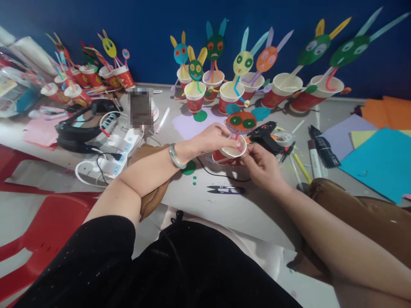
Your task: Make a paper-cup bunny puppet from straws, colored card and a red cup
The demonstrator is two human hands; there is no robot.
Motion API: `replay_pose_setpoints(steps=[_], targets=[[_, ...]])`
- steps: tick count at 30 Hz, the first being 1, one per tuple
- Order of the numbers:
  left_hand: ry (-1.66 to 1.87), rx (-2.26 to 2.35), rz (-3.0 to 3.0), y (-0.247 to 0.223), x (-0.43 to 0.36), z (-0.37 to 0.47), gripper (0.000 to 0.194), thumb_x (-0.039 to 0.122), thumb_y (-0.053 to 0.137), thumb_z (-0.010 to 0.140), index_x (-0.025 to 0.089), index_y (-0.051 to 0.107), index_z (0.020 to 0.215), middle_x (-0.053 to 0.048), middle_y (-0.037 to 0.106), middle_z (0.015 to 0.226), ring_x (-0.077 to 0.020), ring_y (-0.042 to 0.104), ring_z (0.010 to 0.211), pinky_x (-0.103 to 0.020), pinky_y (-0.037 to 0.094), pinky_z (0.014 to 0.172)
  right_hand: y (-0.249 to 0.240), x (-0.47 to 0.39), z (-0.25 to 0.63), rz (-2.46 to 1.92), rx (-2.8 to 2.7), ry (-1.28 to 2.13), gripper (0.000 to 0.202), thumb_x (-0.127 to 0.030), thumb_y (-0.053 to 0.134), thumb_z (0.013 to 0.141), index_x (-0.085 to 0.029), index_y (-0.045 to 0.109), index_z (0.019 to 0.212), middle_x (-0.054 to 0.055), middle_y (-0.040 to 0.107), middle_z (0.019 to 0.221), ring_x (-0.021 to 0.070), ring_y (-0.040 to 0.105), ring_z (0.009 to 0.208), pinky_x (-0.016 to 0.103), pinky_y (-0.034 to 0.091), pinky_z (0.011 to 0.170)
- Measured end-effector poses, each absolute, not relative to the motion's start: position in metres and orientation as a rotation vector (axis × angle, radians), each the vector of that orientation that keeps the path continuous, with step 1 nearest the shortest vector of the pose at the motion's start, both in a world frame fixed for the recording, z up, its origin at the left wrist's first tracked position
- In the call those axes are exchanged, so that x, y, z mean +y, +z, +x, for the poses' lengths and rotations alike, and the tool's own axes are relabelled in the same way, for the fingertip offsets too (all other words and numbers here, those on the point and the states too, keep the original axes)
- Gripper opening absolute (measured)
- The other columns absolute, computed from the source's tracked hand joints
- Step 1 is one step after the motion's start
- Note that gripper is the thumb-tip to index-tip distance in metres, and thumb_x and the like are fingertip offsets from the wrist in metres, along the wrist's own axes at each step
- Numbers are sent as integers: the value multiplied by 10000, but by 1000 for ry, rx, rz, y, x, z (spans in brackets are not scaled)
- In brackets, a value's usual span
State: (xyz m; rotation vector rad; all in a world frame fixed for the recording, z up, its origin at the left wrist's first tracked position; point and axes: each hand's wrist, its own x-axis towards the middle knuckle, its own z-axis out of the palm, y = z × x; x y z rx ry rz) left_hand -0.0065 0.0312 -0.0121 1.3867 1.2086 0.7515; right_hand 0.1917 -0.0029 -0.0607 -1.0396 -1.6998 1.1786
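Between left grip [210, 139] and right grip [263, 167] | paper cup [222, 157] | both closed on it

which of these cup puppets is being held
The orange-faced cup puppet with blue ears, held between the left hand and right hand; the other cup puppets stand farther back, out of the hands.

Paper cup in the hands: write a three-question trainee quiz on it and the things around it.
1. Which wrist wears the bracelet?
2. What colour are the eyes on the orange paper face above the held paper cup: (a) yellow, (b) green, (c) purple?
3. True or false: the snips lie on the table, nearer the person's body than the paper cup.

Key: 1. left; 2. b; 3. true.
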Motion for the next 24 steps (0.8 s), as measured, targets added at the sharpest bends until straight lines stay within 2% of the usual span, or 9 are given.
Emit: replay_pose_setpoints(steps=[5, 8, 11, 16, 20, 24], targets=[[738, 1200, 1416, -14, 29, -4, 400, 308, 816, 769, 192, 489, 570, 41, 448, 656, -112, 488, 688, -341, 453, 764, -65, 1, 196, -1122, -1749, 1130, 375, -578, 706, 948, -275, 576, 771, 26, 772, 774, 251, 779, 722, 397, 643, 637], [760, 1046, 1405, -17, 30, -7, 343, 377, 852, 761, 176, 601, 641, 33, 540, 699, -124, 561, 743, -328, 480, 811, -67, 4, 198, -1140, -1714, 1182, 316, -506, 706, 956, -280, 581, 774, 16, 759, 740, 252, 773, 705, 403, 638, 628], [742, 952, 1353, -17, 32, -9, 345, 433, 905, 726, 153, 726, 817, -6, 679, 825, -145, 634, 819, -318, 514, 830, -67, 8, 200, -1121, -1660, 1238, 340, -495, 719, 951, -279, 549, 751, 7, 723, 687, 248, 761, 688, 406, 641, 631], [738, 918, 1351, -14, 35, -8, 429, 532, 869, 777, 126, 769, 873, -83, 753, 972, -182, 695, 928, -327, 550, 881, -67, 14, 205, -1092, -1591, 1237, 331, -517, 758, 921, -282, 584, 766, 2, 718, 681, 256, 765, 714, 415, 649, 638], [806, 908, 1307, -13, 36, -7, 367, 505, 798, 864, 139, 776, 855, -110, 783, 1091, -219, 717, 1080, -342, 552, 1004, -66, 17, 207, -1104, -1569, 1234, 312, -483, 752, 919, -280, 575, 762, 11, 717, 684, 244, 743, 668, 421, 651, 642], [929, 943, 1153, -11, 36, -5, 279, 416, 677, 936, 155, 773, 911, -82, 799, 1064, -205, 725, 1056, -366, 554, 1022, -58, 16, 205, -1117, -1542, 1244, 266, -400, 696, 941, -268, 553, 761, 13, 697, 654, 193, 689, 602, 384, 641, 666]])
